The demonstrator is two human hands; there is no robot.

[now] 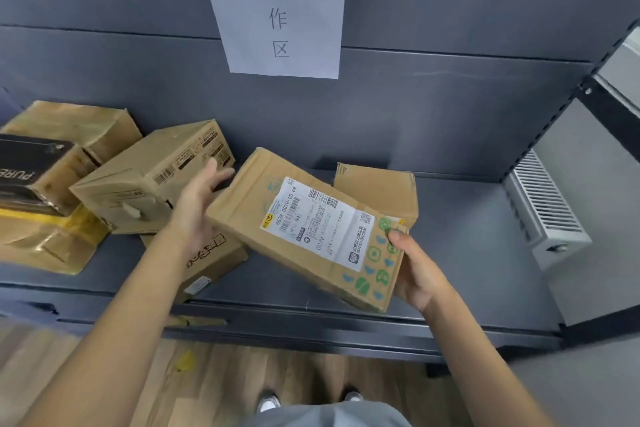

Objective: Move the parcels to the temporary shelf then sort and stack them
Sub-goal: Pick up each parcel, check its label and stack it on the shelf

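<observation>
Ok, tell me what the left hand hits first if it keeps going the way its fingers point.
Probably the tilted carton with barcodes: the left hand points up and right, fingertips already at that box's right end. Depth is unclear; beyond it stands the grey back panel.

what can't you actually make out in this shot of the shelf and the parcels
All in the head view:
- Fine print on the labelled parcel held by the right hand: too small.
- Paper sign: top cut off by the frame edge.
- Black box: its lettering runs off the left edge.
- Flat box under the left hand: largely covered by that hand, forearm and the labelled parcel.
- Small box behind: front hidden by the labelled parcel.
</observation>
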